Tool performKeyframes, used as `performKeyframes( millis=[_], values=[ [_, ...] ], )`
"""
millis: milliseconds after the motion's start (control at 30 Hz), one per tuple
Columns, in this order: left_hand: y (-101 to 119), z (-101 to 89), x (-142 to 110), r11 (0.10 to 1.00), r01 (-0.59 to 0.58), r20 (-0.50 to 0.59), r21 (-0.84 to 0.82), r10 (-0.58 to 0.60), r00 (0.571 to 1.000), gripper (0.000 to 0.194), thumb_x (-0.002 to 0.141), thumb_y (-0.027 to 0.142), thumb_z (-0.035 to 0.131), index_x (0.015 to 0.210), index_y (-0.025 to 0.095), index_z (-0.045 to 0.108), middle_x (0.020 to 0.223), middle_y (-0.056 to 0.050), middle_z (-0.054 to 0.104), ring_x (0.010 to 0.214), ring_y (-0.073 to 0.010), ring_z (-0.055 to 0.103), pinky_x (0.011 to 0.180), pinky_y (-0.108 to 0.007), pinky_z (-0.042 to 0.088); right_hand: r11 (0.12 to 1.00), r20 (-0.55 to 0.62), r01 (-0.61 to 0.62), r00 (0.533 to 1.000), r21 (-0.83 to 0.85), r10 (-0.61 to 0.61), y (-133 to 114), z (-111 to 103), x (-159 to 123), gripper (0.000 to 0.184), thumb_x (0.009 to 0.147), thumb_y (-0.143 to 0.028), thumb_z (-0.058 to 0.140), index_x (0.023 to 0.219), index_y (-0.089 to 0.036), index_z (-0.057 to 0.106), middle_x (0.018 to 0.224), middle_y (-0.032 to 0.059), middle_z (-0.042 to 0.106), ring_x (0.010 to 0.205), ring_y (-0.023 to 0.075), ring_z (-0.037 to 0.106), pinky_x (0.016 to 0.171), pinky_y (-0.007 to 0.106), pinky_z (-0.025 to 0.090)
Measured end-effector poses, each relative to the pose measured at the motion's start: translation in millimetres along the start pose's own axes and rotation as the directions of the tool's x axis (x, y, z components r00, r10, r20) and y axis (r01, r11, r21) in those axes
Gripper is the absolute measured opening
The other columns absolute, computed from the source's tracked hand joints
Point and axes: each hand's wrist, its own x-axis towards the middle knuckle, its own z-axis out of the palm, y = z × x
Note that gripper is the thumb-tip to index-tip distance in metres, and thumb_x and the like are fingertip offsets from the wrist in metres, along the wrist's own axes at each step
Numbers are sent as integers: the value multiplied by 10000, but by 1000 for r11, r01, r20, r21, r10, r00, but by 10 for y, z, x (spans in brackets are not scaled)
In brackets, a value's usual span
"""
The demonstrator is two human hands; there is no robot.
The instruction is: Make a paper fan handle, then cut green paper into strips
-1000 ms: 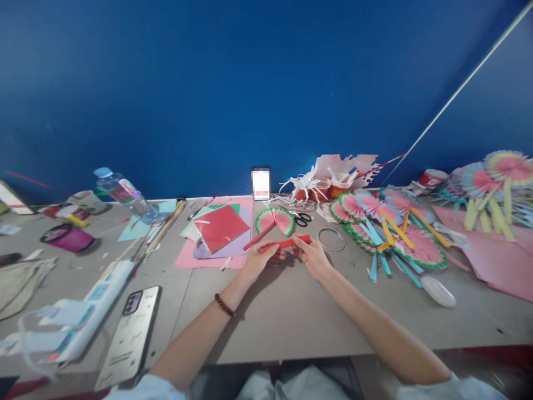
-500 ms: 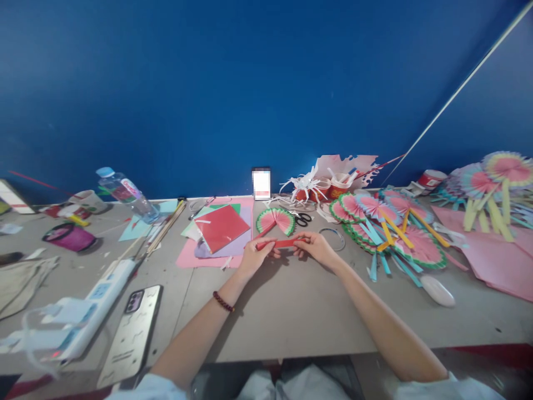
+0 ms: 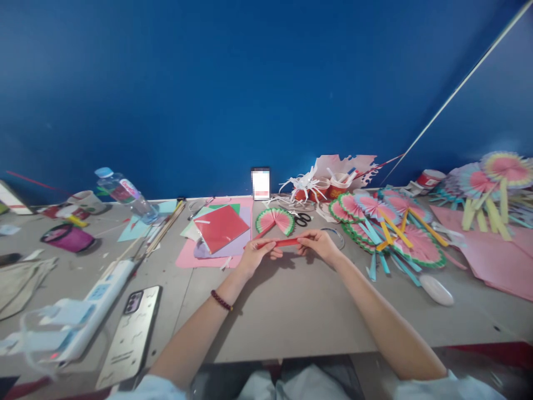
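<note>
A narrow red paper strip is stretched level between my two hands, above the grey table. My left hand pinches its left end between thumb and fingers. At the other end, my right hand is closed on the strip in the same way. Just beyond them lies a pleated paper fan, pink with a green edge and a red strip at its middle. Black-handled scissors rest to the right of that fan. My fingers partly cover both ends of the strip.
Left of my hands, a red paper sheet tops a stack of coloured paper. Several finished paper fans lie to the right. A phone, a power strip and a tilted bottle occupy the left side.
My right hand has shifted slightly along the strip, and the strip looks narrower than before. My left hand keeps its grip in nearly the same place.
</note>
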Motion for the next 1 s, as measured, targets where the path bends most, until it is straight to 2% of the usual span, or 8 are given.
performKeyframes(
  millis=[233, 400, 500, 633, 800, 867, 933, 1000],
  values=[
    [-39, -79, 30, 988, 99, 41, -118, -95, 995, 500, 618, 425, 896, 988, 111, 774, 796, -121, 788, 725, -219, 756, 713, -291, 586, 995, 76, -47, 996, 86, 40, -25, -64, -33, 411, 534, -448, 918, 788, -152, 789, 644, 67, 771, 528, 174, 712, 563, 282, 581],
    [0, -91, -11, 983, 100, 83, -156, -88, 993, 432, 644, 370, 876, 967, 103, 769, 811, -129, 787, 709, -210, 751, 686, -273, 571, 992, 136, -85, 988, 97, 71, -58, -102, -51, 428, 545, -466, 912, 806, -147, 797, 673, 83, 780, 575, 187, 733, 596, 287, 585],
    [51, -143, -15, 971, 124, 166, -203, -91, 982, 471, 713, 470, 789, 1002, 99, 766, 820, -156, 785, 716, -241, 754, 681, -296, 566, 993, 158, -95, 984, 69, 83, -73, -118, -51, 447, 528, -480, 918, 780, -132, 794, 674, 94, 780, 582, 190, 736, 601, 283, 584],
    [82, -212, 26, 939, 283, 245, -193, -233, 941, 577, 802, 580, 639, 1092, 94, 751, 889, -201, 781, 738, -281, 753, 666, -338, 564, 992, 191, -120, 975, 25, 113, -76, -111, -64, 461, 503, -492, 923, 752, -127, 793, 697, 98, 785, 579, 184, 730, 595, 284, 582],
    [38, -103, -15, 963, 266, 242, -41, -249, 938, 478, 748, 530, 776, 930, 88, 780, 862, -161, 782, 747, -215, 726, 697, -279, 547, 985, 312, -160, 935, -57, 170, -52, -12, -117, 459, 558, -479, 908, 830, -124, 804, 709, 92, 787, 593, 184, 731, 603, 292, 582],
    [23, -21, -61, 962, 274, 326, 3, -260, 909, 486, 712, 519, 815, 916, 79, 773, 862, -153, 779, 752, -210, 719, 716, -291, 547, 982, 365, -166, 911, -94, 189, -33, 30, -132, 476, 598, -490, 888, 884, -119, 805, 745, 101, 794, 627, 180, 740, 635, 291, 587],
    [15, 46, -99, 960, 279, 365, 8, -262, 893, 477, 651, 477, 872, 877, 72, 760, 826, -134, 772, 711, -189, 707, 702, -281, 538, 978, 417, -165, 886, -127, 204, -13, 54, -136, 492, 641, -503, 863, 934, -113, 800, 774, 111, 797, 667, 185, 749, 667, 300, 592],
    [14, 85, -121, 959, 282, 345, -29, -255, 903, 467, 602, 433, 910, 852, 75, 745, 790, -113, 764, 673, -171, 697, 686, -274, 532, 979, 444, -153, 874, -137, 199, 2, 58, -133, 500, 675, -510, 843, 975, -113, 793, 783, 109, 797, 699, 194, 755, 693, 315, 595]
  ],
)
